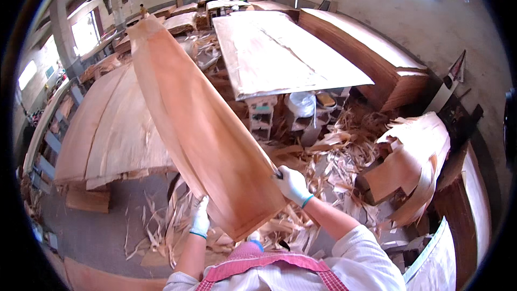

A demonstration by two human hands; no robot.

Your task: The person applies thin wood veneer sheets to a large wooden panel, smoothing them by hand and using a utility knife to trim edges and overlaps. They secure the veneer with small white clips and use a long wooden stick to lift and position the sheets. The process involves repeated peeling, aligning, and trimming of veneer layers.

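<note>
A long, narrow sheet of reddish wood veneer point(202, 129) slants up and away in front of me, its near end close to my waist. My left hand point(200, 216), in a white glove with a teal cuff, is closed on the sheet's left edge near that end. On the opposite edge my right hand point(292, 185), gloved alike, grips the sheet. A small dark thing shows at the right fingertips; I cannot make out what it is. The sheet's far end reaches over a low stack of wide veneer sheets point(118, 124) at the left.
Ahead stands a table topped with pale veneer point(291, 54), a plastic bag point(301, 104) beneath it. A tall veneer stack point(371, 48) lines the right wall. Torn strips point(344, 167) litter the floor, with a heap of offcuts point(414, 151) at right. Two people are far off.
</note>
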